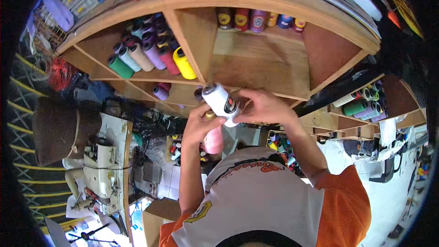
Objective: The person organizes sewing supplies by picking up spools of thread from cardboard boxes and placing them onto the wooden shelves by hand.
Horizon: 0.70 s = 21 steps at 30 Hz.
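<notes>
My left hand (197, 127) is closed, its thumb pressed against a white thread spool (216, 96) with a black and red label. The spool is tilted in front of the shelf. At the spool's lower right end, my right hand (267, 107) pinches with bent fingers. Just below my left thumb is a pink thread spool (213, 142); whether that hand also grips it I cannot tell. A yellow thread spool (184, 64) lies at the front of the upper left compartment, beside red, purple, beige and green ones.
A wooden shelf (192, 41) with compartments stands right before me. Several upright spools (257, 20) line the back of its middle compartment. More spools (359, 108) lie in a shelf at right. At left are a sewing machine (98, 176) and a brown cushion-like object (59, 130).
</notes>
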Motion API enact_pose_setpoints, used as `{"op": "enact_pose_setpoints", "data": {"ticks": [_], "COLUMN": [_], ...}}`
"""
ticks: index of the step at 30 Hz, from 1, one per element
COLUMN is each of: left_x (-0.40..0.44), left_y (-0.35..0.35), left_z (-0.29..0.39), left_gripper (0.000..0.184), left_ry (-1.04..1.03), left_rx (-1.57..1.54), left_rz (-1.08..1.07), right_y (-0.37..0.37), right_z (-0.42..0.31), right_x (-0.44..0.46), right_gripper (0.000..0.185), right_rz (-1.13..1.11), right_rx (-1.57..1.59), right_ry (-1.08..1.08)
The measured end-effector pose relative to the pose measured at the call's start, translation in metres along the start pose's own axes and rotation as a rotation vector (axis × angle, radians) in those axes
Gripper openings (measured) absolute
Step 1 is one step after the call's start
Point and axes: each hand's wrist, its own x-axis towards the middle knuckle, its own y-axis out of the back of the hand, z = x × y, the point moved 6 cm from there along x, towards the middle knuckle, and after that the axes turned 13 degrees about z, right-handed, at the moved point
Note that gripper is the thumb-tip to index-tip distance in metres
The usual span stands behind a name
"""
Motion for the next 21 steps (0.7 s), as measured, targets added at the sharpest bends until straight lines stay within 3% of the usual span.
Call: {"op": "enact_pose_setpoints", "data": {"ticks": [4, 8, 9, 12, 15, 17, 19, 21], "left_x": [0.005, 0.012, 0.013, 0.017, 0.012, 0.008, 0.006, 0.006], "left_y": [-0.009, -0.021, -0.024, -0.034, -0.031, -0.029, -0.026, -0.022], "left_z": [-0.009, -0.004, -0.006, 0.017, 0.01, 0.006, 0.008, 0.005], "left_gripper": [0.037, 0.036, 0.051, 0.069, 0.071, 0.068, 0.066, 0.061], "left_ry": [0.142, 0.083, 0.096, -0.243, -0.08, 0.03, -0.018, -0.034], "left_rx": [0.001, 0.032, -0.023, 0.269, 0.14, 0.062, 0.12, 0.094], "left_rz": [-0.047, -0.069, -0.058, 0.101, 0.103, 0.12, 0.13, 0.167], "right_y": [0.009, 0.013, 0.014, 0.036, 0.104, 0.141, 0.164, 0.175], "right_z": [0.005, 0.027, 0.032, 0.034, 0.047, 0.049, 0.061, 0.083], "right_x": [-0.004, -0.005, -0.006, 0.001, 0.029, 0.045, 0.069, 0.093], "right_gripper": [0.062, 0.063, 0.062, 0.057, 0.047, 0.043, 0.045, 0.047], "right_rz": [0.067, 0.075, 0.084, 0.279, 0.965, 1.148, 1.168, 1.272], "right_rx": [0.017, -0.126, -0.037, 0.241, 0.009, -0.203, -0.537, -0.621], "right_ry": [0.052, 0.094, 0.047, -0.022, 0.203, 0.132, -0.108, -0.017]}}
